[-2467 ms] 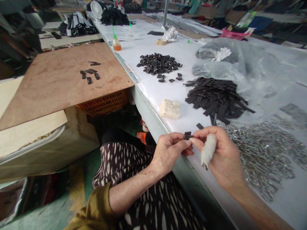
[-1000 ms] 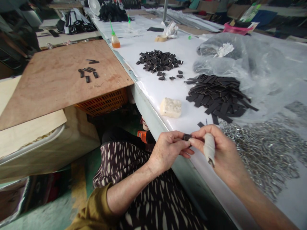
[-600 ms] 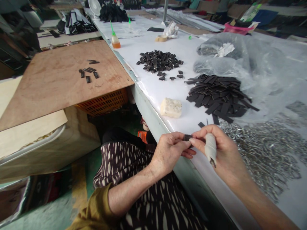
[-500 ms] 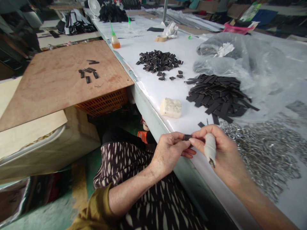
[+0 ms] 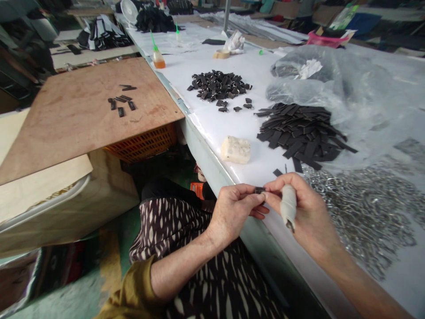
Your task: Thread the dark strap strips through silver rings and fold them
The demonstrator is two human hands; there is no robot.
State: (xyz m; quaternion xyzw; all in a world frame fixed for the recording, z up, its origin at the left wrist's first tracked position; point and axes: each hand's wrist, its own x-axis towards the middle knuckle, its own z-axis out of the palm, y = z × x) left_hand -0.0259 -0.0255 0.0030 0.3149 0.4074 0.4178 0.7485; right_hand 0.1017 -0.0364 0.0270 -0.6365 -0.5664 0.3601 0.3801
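Above the table's near edge, my left hand point(image 5: 234, 212) pinches a small black strip point(image 5: 259, 190) between thumb and fingers. My right hand point(image 5: 300, 208) closes on the strip's other end, its fingertips meeting those of my left hand. A white-wrapped tool point(image 5: 288, 204) with a dark tip rests in my right hand, tip pointing down toward me. Just beyond the hands lie a pile of black strips point(image 5: 302, 133) and a cream block point(image 5: 235, 149). Metal rings point(image 5: 365, 212) are heaped to the right of my right hand.
Farther back on the white table point(image 5: 206, 128) sit a pile of folded black tabs point(image 5: 219, 84), a bottle with orange liquid point(image 5: 158, 57), tape point(image 5: 221, 54) and plastic bags point(image 5: 352, 88). At left, a wooden board point(image 5: 83, 115) holds several black pieces.
My hands stay together on the strip. My right hand and the wrapped tool have shifted slightly left, and the tool has turned a little.
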